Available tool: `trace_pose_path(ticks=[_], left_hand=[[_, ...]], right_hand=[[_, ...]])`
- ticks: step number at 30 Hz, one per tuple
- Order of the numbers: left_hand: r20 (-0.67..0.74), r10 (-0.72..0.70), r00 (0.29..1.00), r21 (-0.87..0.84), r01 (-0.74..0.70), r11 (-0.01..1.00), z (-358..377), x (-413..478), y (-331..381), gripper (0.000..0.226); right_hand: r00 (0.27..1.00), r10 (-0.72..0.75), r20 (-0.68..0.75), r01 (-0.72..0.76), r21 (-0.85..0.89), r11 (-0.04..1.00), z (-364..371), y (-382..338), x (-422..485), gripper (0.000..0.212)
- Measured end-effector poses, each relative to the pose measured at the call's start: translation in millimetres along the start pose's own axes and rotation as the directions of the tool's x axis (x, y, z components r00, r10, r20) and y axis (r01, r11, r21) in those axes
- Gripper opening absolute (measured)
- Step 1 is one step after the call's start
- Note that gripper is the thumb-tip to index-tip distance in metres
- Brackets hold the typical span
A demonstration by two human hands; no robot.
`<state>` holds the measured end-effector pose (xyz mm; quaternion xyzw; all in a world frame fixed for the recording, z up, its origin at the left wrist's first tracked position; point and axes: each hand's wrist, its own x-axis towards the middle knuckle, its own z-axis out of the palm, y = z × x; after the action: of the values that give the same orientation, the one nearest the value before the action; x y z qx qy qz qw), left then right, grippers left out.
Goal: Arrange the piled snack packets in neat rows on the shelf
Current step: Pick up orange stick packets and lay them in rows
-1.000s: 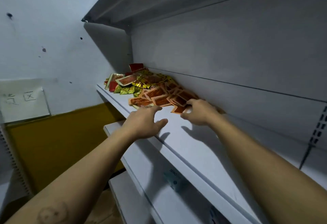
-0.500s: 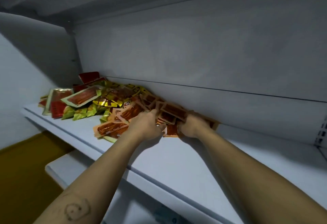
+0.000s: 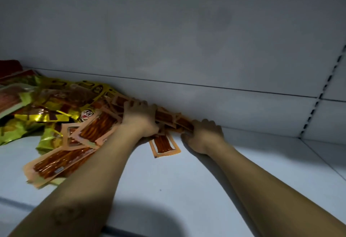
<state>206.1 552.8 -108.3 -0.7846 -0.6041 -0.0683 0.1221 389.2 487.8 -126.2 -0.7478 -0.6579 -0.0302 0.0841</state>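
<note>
Snack packets (image 3: pixel 61 117) piled at back-left of shelf (image 3: pixel 187 180), touching back panel (image 3: pixel 187 49); bare shelf to the right and along the front edge. Left hand (image 3: pixel 139 119) curls over orange packets (image 3: pixel 166 116) at pile's right end; right hand (image 3: pixel 204 135) grips the same bunch from the right, against the panel; loose packet (image 3: pixel 164 146) lies flat between both wrists.

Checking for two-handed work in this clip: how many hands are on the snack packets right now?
2. The left hand grips the small orange packets from the left; the right hand grips their right end, by the back wall.
</note>
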Motion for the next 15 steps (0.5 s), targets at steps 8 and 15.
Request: trace_pose_path(ticks=[8, 15], left_hand=[[-0.093, 0.017, 0.996, 0.022, -0.015, 1.0, -3, -12, -1, 0.066], [-0.31, 0.076, 0.948, 0.022, -0.073, 0.997, -11, -22, 11, 0.054]], right_hand=[[0.997, 0.017, -0.082, -0.009, 0.095, 0.995, -1, -5, 1, 0.043], [0.998, 0.017, -0.057, 0.01, 0.439, 0.899, -13, -8, -11, 0.023]])
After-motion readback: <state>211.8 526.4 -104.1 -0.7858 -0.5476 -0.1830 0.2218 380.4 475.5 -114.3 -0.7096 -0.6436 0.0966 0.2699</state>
